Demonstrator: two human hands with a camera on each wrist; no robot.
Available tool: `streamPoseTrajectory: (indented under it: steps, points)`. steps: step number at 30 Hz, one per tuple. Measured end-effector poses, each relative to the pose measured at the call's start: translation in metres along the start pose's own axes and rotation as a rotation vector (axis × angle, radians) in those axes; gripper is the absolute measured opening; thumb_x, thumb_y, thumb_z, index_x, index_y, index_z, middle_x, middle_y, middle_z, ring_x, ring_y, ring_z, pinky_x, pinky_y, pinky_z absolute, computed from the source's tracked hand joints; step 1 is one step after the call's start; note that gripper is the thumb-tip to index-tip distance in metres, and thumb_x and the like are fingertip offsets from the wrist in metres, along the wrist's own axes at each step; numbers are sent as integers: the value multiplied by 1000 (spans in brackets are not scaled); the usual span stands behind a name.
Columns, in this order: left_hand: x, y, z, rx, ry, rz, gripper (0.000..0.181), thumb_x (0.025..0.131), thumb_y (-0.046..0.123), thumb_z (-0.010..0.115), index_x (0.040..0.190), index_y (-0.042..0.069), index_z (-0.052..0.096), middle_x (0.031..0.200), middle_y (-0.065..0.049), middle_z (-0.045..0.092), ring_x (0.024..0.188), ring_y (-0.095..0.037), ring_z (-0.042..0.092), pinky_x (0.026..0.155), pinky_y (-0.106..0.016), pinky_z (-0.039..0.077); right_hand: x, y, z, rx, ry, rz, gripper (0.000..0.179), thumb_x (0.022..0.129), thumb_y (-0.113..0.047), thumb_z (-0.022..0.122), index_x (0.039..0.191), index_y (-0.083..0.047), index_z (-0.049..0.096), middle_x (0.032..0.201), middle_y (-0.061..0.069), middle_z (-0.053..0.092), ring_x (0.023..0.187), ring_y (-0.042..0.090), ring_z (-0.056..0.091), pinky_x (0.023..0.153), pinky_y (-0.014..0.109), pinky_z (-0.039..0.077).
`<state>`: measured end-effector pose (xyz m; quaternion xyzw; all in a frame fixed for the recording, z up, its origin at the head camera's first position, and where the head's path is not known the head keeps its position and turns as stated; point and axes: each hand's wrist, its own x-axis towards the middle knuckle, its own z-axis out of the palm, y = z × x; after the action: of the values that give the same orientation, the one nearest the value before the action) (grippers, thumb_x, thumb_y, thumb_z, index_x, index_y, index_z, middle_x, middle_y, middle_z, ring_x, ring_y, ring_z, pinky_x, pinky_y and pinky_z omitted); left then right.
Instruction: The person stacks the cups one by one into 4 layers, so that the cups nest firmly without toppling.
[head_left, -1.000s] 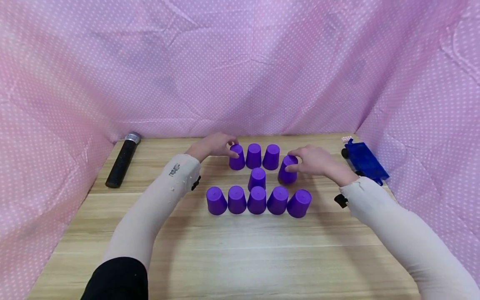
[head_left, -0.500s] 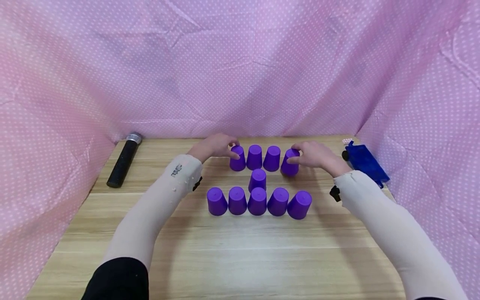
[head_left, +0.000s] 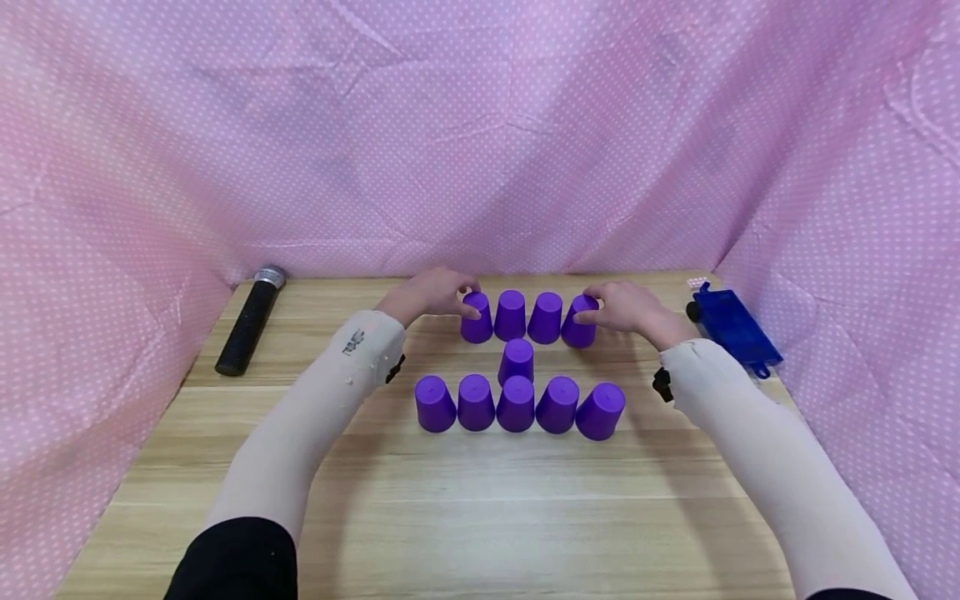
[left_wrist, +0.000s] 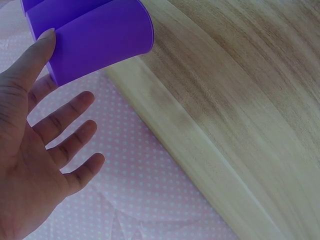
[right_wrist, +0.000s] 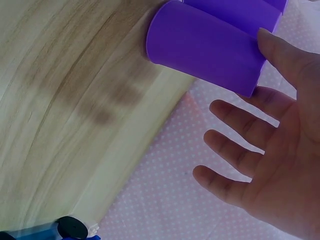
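Upside-down purple cups stand in rows on the wooden table. At the left end of the back row, my left hand [head_left: 431, 293] pinches a cup [head_left: 477, 325] between thumb and index finger near its base; the other fingers spread loose in the left wrist view. My right hand [head_left: 632, 310] grips the right-end cup [head_left: 579, 331] the same way, its thumb [right_wrist: 277, 52] on the near side. Two more cups, one left [head_left: 510, 318] and one right [head_left: 545, 321], stand between them. A single cup [head_left: 517, 357] sits just behind the middle of the front row [head_left: 516, 410], which has several cups.
A black microphone [head_left: 250, 325] with a silver head lies at the table's left edge. At the right edge rests a blue toy-like object [head_left: 738, 329] with a dark wheel, beside a small pale piece [head_left: 697, 282]. Pink dotted cloth [head_left: 480, 150] hangs around the back and sides.
My right hand has moved the right-end cup away from me, lining it up with the back row. The left hand has stayed on its cup.
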<state>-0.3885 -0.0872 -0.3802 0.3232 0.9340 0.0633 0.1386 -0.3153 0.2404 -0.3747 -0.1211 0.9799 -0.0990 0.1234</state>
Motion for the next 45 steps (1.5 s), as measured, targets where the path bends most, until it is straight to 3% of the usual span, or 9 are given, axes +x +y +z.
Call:
streamPoseTrajectory:
  steps: [9, 21, 30, 34, 39, 42, 45]
  points:
    - [-1, 4, -2, -5, 4, 13, 53, 87, 49, 73, 129, 18, 63, 134, -16, 63, 126, -33, 58, 107, -49, 44, -1, 1, 1, 11, 21, -3, 64, 94, -46, 64, 142, -4, 53, 134, 21, 63, 125, 47, 55, 98, 62, 45]
    - [-2, 3, -1, 13, 13, 31, 54, 88, 49, 73, 129, 16, 63, 134, -16, 63, 125, -34, 58, 107, -49, 43, 1, 6, 5, 81, -13, 23, 70, 96, -47, 62, 148, -2, 46, 143, 26, 54, 134, 48, 47, 109, 62, 38]
    - [-11, -1, 0, 15, 29, 44, 69, 87, 54, 71, 140, 12, 56, 135, -14, 64, 127, -33, 58, 110, -49, 42, 7, 3, 10, 132, -31, 13, 73, 96, -49, 62, 149, -3, 44, 144, 26, 53, 135, 46, 48, 110, 60, 38]
    - [-13, 8, -9, 45, 91, 82, 68, 92, 51, 67, 144, 11, 53, 139, -13, 61, 131, -33, 55, 114, -48, 38, 5, 4, 9, 141, -30, 11, 71, 97, -45, 62, 149, -2, 44, 143, 26, 53, 134, 47, 48, 111, 60, 37]
    - [-17, 30, -20, 132, 153, 137, 59, 95, 52, 61, 142, 16, 56, 137, -6, 64, 132, -32, 53, 113, -48, 37, 2, 5, 6, 156, -35, 18, 70, 97, -44, 62, 149, -1, 43, 144, 26, 53, 135, 47, 47, 111, 60, 37]
    - [-22, 46, -22, 128, 138, 188, 55, 95, 52, 61, 137, 16, 61, 123, -5, 70, 118, -29, 61, 102, -47, 47, 2, 5, 5, 163, -39, 24, 71, 97, -45, 61, 150, -2, 43, 145, 26, 52, 135, 47, 47, 111, 61, 37]
    - [-25, 59, -20, 73, 76, 254, 51, 95, 48, 64, 132, 13, 64, 108, -5, 72, 101, -23, 66, 91, -42, 52, 2, 6, 5, 167, -41, 25, 70, 97, -45, 62, 150, -2, 43, 144, 26, 53, 135, 46, 48, 111, 60, 37]
